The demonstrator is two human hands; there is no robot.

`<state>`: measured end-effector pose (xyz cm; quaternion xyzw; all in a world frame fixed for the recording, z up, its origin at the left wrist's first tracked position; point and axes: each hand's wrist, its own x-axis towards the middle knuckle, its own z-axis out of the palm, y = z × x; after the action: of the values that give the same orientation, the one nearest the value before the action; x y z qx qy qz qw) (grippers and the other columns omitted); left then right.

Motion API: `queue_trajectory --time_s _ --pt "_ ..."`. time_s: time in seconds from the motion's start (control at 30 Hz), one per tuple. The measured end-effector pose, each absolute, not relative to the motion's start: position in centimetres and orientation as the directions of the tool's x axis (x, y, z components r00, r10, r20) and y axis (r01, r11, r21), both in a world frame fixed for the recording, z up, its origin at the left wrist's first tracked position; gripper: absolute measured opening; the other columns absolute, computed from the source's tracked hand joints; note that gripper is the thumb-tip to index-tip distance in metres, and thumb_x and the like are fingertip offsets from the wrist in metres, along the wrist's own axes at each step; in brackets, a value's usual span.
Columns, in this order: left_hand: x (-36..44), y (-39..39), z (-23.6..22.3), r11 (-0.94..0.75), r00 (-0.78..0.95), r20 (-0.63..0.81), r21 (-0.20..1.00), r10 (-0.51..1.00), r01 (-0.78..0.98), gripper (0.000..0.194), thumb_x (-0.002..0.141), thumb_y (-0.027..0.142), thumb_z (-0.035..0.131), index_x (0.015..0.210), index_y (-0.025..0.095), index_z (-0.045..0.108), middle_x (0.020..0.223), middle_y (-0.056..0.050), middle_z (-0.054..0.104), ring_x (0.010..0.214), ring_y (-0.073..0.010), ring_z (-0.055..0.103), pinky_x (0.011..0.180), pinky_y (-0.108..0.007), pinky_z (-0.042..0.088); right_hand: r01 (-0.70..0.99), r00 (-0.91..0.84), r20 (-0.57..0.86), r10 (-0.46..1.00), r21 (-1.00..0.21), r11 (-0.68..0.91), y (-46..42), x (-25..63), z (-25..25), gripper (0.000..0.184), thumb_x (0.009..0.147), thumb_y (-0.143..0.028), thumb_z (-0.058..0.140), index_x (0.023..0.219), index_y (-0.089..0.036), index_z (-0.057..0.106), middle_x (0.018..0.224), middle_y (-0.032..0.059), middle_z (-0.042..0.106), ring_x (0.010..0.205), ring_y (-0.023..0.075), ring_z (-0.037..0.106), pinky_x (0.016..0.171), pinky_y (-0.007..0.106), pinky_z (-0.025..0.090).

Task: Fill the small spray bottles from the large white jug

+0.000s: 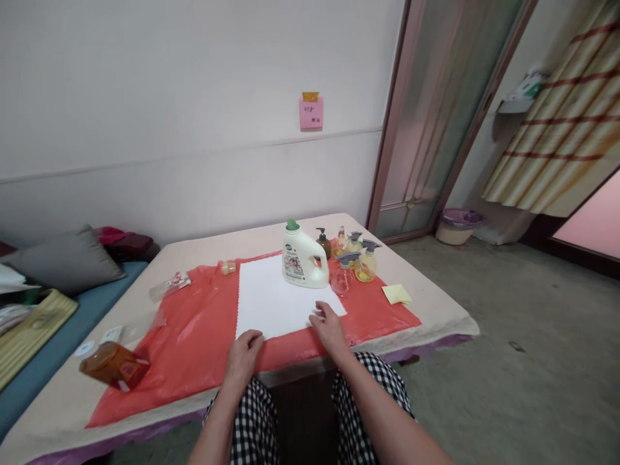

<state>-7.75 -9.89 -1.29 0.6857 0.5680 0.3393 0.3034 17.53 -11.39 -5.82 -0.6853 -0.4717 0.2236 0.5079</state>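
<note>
My left hand (243, 354) rests near the front left corner of a white sheet (264, 294), fingers loosely bent, nothing seen in it. Over the sheet's front right part is my right hand (329, 328), its fingers apart and empty. Beyond both hands stands a large off-white jug (305, 258) with a handle and a green top, upright on the sheet. Right of the jug are a dark pump bottle (323, 245), a clear pump bottle of yellow liquid (367, 265) and a pinkish clear bottle (342, 279). A red plastic cover (208, 323) lies beneath the sheet.
A bottle of amber-red liquid (115, 365) lies at the table's front left. Clear plastic packaging (169, 285) and a small yellowish item (228, 267) are farther back. A yellow paper pad (396, 294) lies right. The wall bears a pink note (310, 113).
</note>
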Motion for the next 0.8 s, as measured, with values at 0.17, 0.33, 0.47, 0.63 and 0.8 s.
queue_trajectory --time_s 0.17,0.33,0.47,0.63,0.8 --pt "-7.5 -9.8 -1.5 -0.174 0.156 0.101 0.792 0.983 0.586 0.034 0.078 0.05 0.054 0.081 0.023 0.073 0.084 -0.007 0.078 0.082 -0.0259 0.07 0.078 -0.037 0.051 0.504 0.51 0.281 0.813 -0.864 -0.017 -6.7 19.2 -4.9 0.068 0.083 -0.03 0.051 0.149 -0.013 0.044 0.151 0.0181 0.051 0.144 0.0294 0.043 0.119 0.05 0.036" --pt "-7.3 -9.9 -1.6 -0.173 0.18 0.078 0.78 0.981 0.602 0.036 0.082 0.051 0.053 0.083 0.021 0.074 0.084 -0.007 0.077 0.081 -0.0254 0.07 0.077 -0.037 0.051 0.543 0.53 0.335 0.779 -0.839 -0.009 -1.4 20.4 -4.6 0.079 0.083 -0.027 0.048 0.155 -0.001 0.025 0.162 0.0253 0.031 0.155 0.0324 0.023 0.125 0.052 0.022" --pt "-7.2 -10.0 -1.6 -0.133 0.162 0.043 0.786 0.986 0.603 0.039 0.081 0.054 0.054 0.086 0.021 0.074 0.085 -0.008 0.077 0.081 -0.0256 0.07 0.077 -0.037 0.052 0.545 0.56 0.357 0.747 -0.838 -0.008 1.3 21.1 -4.8 0.081 0.084 -0.026 0.045 0.156 -0.001 0.018 0.163 0.0273 0.027 0.155 0.0349 0.019 0.123 0.058 0.021" --pt "-6.8 -9.5 -1.7 -0.103 0.152 0.016 0.8 0.988 0.591 0.042 0.08 0.058 0.056 0.088 0.022 0.075 0.087 -0.008 0.078 0.082 -0.025 0.07 0.078 -0.036 0.053 0.532 0.588 0.339 0.734 -0.846 -0.035 2.0 21.8 -3.7 0.073 0.085 -0.026 0.045 0.151 -0.001 0.029 0.154 0.0298 0.038 0.148 0.0376 0.03 0.119 0.058 0.025" --pt "-6.0 -8.9 -1.8 -0.093 0.165 -0.01 0.79 0.986 0.606 0.043 0.08 0.061 0.057 0.087 0.023 0.075 0.087 -0.008 0.077 0.081 -0.0253 0.071 0.078 -0.036 0.055 0.497 0.475 0.272 0.837 -0.868 -0.001 0.4 20.7 -1.8 0.037 0.086 -0.034 0.055 0.118 -0.016 0.059 0.112 0.0156 0.067 0.109 0.0301 0.058 0.099 0.045 0.045"
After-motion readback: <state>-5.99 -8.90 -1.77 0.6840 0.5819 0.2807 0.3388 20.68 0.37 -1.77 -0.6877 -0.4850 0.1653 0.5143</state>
